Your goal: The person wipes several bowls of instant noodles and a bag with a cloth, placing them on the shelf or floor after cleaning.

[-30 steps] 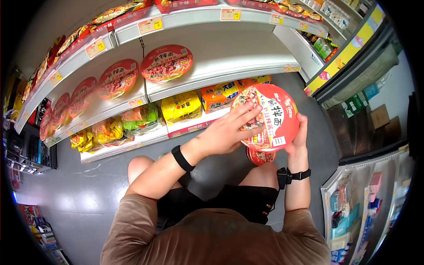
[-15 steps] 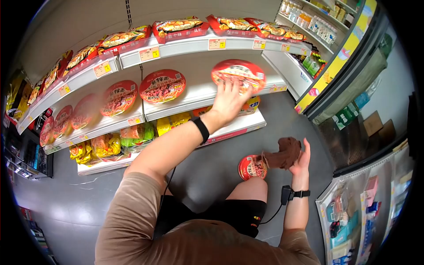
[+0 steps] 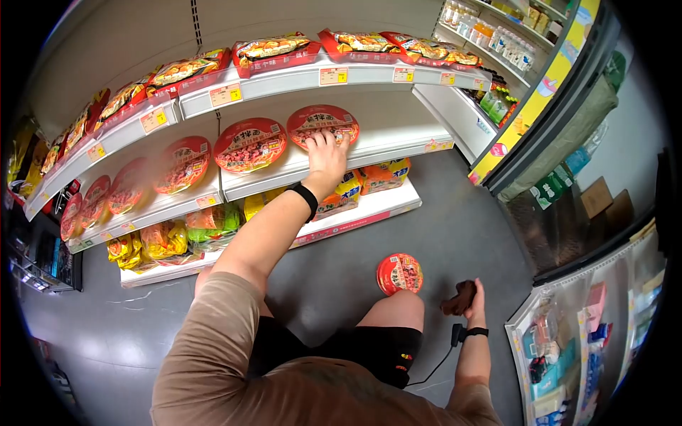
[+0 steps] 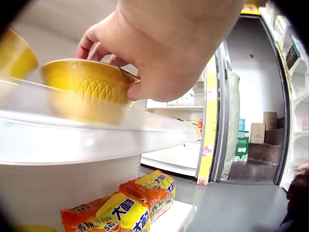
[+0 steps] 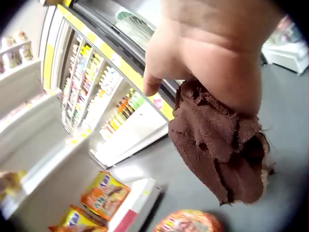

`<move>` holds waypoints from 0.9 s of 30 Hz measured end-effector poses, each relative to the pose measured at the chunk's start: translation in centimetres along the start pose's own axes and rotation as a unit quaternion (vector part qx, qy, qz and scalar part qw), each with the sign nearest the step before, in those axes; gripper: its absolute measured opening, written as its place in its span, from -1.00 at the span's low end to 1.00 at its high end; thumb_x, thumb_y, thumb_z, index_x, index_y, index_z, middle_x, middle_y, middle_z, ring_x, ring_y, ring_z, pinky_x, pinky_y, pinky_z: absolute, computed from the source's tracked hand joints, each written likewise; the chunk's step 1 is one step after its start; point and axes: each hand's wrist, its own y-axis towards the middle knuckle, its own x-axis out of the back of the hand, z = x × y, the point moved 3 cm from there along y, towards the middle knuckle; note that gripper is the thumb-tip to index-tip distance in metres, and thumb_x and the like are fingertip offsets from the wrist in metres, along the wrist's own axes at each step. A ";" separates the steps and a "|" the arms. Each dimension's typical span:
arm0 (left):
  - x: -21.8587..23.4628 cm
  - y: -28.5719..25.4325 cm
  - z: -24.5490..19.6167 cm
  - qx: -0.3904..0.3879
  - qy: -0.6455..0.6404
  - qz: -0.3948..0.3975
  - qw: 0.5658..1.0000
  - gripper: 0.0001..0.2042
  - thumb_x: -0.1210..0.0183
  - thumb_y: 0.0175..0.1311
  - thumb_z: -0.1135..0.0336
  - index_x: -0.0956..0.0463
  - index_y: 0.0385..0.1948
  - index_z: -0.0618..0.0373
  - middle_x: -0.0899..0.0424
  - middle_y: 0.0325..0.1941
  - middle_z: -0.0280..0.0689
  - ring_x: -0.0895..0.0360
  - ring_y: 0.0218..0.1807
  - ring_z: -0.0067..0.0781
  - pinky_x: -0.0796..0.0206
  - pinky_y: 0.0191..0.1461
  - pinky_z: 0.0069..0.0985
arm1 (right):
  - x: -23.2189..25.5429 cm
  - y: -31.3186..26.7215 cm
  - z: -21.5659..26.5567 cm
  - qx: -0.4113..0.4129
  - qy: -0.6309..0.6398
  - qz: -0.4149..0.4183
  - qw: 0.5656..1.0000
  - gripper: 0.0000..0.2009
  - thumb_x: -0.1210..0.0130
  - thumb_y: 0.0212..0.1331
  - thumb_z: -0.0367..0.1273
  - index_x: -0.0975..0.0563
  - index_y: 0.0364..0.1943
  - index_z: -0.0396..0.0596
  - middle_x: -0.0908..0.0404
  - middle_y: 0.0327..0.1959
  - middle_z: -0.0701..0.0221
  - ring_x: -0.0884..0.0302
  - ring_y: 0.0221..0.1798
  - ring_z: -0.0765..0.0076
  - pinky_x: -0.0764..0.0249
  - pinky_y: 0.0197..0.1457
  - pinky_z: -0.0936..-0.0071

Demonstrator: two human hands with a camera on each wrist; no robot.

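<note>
My left hand grips a red-lidded instant noodle bowl on the middle shelf, just right of another noodle bowl. In the left wrist view the bowl's yellow side shows, with the thumb at its rim and fingers over the lid. Low on the right, my right hand holds a crumpled brown cloth, which hangs below the palm; its fingers are mostly hidden behind the cloth. Beside my knee on the floor sits another noodle bowl.
Several more noodle bowls line the shelf to the left. Above them, an upper shelf bears red noodle packets. Bagged noodles lie on the bottom shelf. A side rack stands near my right arm.
The noodle bowl went from both hands before me to the middle shelf, carried by the left hand, then shifted left beside its neighbour. The right hand, with the cloth, has dropped lower.
</note>
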 end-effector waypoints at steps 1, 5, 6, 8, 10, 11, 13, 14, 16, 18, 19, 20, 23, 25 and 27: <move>0.2 0.0 0.1 0.002 -0.002 0.007 1.000 -0.46 0.01 0.34 0.30 -0.26 0.39 -0.31 -0.47 0.21 -0.03 -0.40 0.20 0.03 -0.16 0.19 -0.01 | 1.0 0.2 -1.7 -0.037 -0.048 -0.044 0.997 -0.38 -0.11 0.19 0.22 -0.48 -0.04 -0.08 -0.58 -0.12 0.28 -0.51 -0.02 0.07 -0.52 0.08 0.02; 0.3 -0.5 0.6 0.003 0.007 0.020 1.000 -0.43 0.00 0.32 0.30 -0.25 0.42 -0.34 -0.49 0.17 -0.08 -0.42 0.18 -0.04 -0.17 0.18 -0.03 | 4.0 3.3 -8.2 -0.098 -0.139 -0.091 0.981 -0.41 -0.23 0.19 0.07 -0.45 0.05 -0.12 -0.58 -0.09 0.25 -0.57 -0.10 0.12 -0.59 -0.11 0.06; 0.5 -0.7 0.7 -0.001 0.009 0.023 1.000 -0.43 -0.01 0.32 0.30 -0.25 0.42 -0.34 -0.49 0.17 -0.10 -0.42 0.17 -0.06 -0.17 0.17 -0.04 | 3.6 3.6 -9.1 -0.106 -0.148 -0.096 0.979 -0.41 -0.23 0.19 0.07 -0.45 0.06 -0.13 -0.58 -0.09 0.25 -0.57 -0.11 0.13 -0.59 -0.11 0.08; 0.9 -0.9 1.1 -0.010 0.014 0.027 1.000 -0.42 -0.02 0.31 0.31 -0.25 0.41 -0.35 -0.50 0.15 -0.12 -0.43 0.17 -0.09 -0.18 0.17 -0.06 | 2.5 4.3 -10.9 -0.119 -0.167 -0.103 0.973 -0.42 -0.23 0.20 0.06 -0.46 0.06 -0.13 -0.59 -0.08 0.25 -0.58 -0.11 0.15 -0.59 -0.11 0.11; 0.7 -0.7 1.0 -0.009 0.018 0.011 1.000 -0.42 -0.02 0.31 0.32 -0.25 0.41 -0.34 -0.53 0.11 -0.14 -0.44 0.14 -0.11 -0.20 0.15 -0.10 | 0.7 4.9 -11.7 -0.132 -0.192 -0.112 0.966 -0.35 -0.28 0.16 0.05 -0.45 0.13 -0.20 -0.60 -0.05 0.22 -0.59 -0.07 0.17 -0.59 -0.05 0.14; 0.5 -0.5 0.9 -0.007 0.017 0.005 1.000 -0.42 -0.02 0.31 0.32 -0.26 0.41 -0.33 -0.54 0.09 -0.14 -0.45 0.14 -0.11 -0.21 0.15 -0.11 | -0.4 5.1 -11.9 -0.121 -0.216 -0.114 0.962 -0.33 -0.30 0.15 0.05 -0.45 0.14 -0.23 -0.60 -0.04 0.21 -0.59 -0.05 0.17 -0.59 -0.02 0.14; 0.5 -0.5 0.9 -0.004 0.019 -0.001 1.000 -0.44 -0.02 0.31 0.32 -0.27 0.39 -0.31 -0.55 0.07 -0.14 -0.46 0.12 -0.10 -0.23 0.14 -0.12 | -1.0 6.2 -13.2 -0.119 -0.223 -0.094 0.963 -0.25 -0.36 0.07 0.06 -0.47 0.14 -0.34 -0.61 0.05 0.17 -0.60 0.02 0.18 -0.56 0.07 0.17; 0.5 -0.5 0.8 -0.004 0.022 -0.002 1.000 -0.45 -0.02 0.31 0.31 -0.28 0.38 -0.30 -0.56 0.06 -0.14 -0.46 0.11 -0.10 -0.24 0.13 -0.13 | -1.2 6.7 -13.6 -0.112 -0.259 -0.102 0.954 -0.25 -0.37 0.06 0.07 -0.50 0.12 -0.33 -0.62 0.04 0.18 -0.60 -0.01 0.18 -0.55 0.05 0.19; 0.8 -0.6 0.8 0.000 0.020 0.004 1.000 -0.47 -0.02 0.32 0.31 -0.30 0.37 -0.26 -0.56 0.06 -0.14 -0.47 0.11 -0.09 -0.25 0.12 -0.14 | -2.7 6.1 -13.4 -0.094 -0.329 -0.122 0.932 -0.26 -0.38 0.03 0.10 -0.54 0.07 -0.31 -0.63 0.03 0.18 -0.60 -0.06 0.19 -0.55 0.01 0.23; 1.2 -0.5 0.7 0.006 0.006 0.018 1.000 -0.48 -0.01 0.32 0.30 -0.30 0.36 -0.22 -0.57 0.05 -0.14 -0.47 0.11 -0.09 -0.26 0.12 -0.15 | 1.7 11.2 -17.7 -0.091 -0.364 -0.123 0.919 -0.12 -0.41 -0.08 0.18 -0.52 0.13 -0.37 -0.59 0.16 0.11 -0.55 0.13 0.14 -0.47 0.17 0.24; 0.4 -0.3 0.8 0.012 0.005 0.015 1.000 -0.46 -0.09 0.29 0.23 -0.30 0.36 -0.15 -0.54 0.09 -0.09 -0.47 0.12 -0.07 -0.27 0.16 -0.16 | 3.1 12.8 -19.2 -0.095 -0.376 -0.124 0.913 -0.09 -0.41 -0.11 0.19 -0.52 0.14 -0.38 -0.58 0.18 0.10 -0.53 0.17 0.14 -0.45 0.20 0.24; 0.4 -0.3 0.9 0.019 0.001 -0.003 1.000 -0.45 -0.12 0.27 0.18 -0.30 0.35 -0.13 -0.53 0.11 -0.07 -0.47 0.13 -0.05 -0.27 0.18 -0.14 | 3.5 13.5 -20.0 -0.099 -0.387 -0.126 0.908 -0.06 -0.42 -0.13 0.20 -0.51 0.14 -0.39 -0.57 0.20 0.10 -0.52 0.21 0.14 -0.43 0.24 0.25; 1.1 -1.2 0.6 0.040 -0.025 -0.044 0.998 -0.37 -0.22 0.20 0.04 -0.30 0.34 -0.09 -0.48 0.18 0.00 -0.45 0.16 0.01 -0.29 0.23 -0.10 | 2.9 14.2 -21.2 -0.089 -0.404 -0.100 0.905 -0.11 -0.41 -0.08 0.17 -0.51 0.18 -0.33 -0.59 0.15 0.15 -0.56 0.11 0.19 -0.48 0.14 0.26; 3.3 -2.0 0.4 0.053 -0.085 -0.031 0.994 -0.33 -0.27 0.17 -0.03 -0.33 0.33 -0.05 -0.45 0.24 0.05 -0.42 0.23 0.09 -0.32 0.26 -0.06 | 2.6 13.3 -21.5 -0.071 -0.423 -0.100 0.898 -0.15 -0.40 -0.04 0.17 -0.53 0.18 -0.28 -0.63 0.08 0.22 -0.59 0.02 0.22 -0.51 0.07 0.27; 4.5 -3.0 0.2 0.054 -0.167 -0.074 0.982 -0.36 -0.29 0.18 0.01 -0.40 0.27 0.12 -0.50 0.25 0.08 -0.42 0.28 0.10 -0.30 0.32 -0.07 | 3.2 13.7 -22.9 -0.038 -0.378 -0.046 0.924 -0.21 -0.39 0.00 0.14 -0.57 0.12 -0.30 -0.67 0.00 0.23 -0.60 -0.03 0.27 -0.51 0.04 0.34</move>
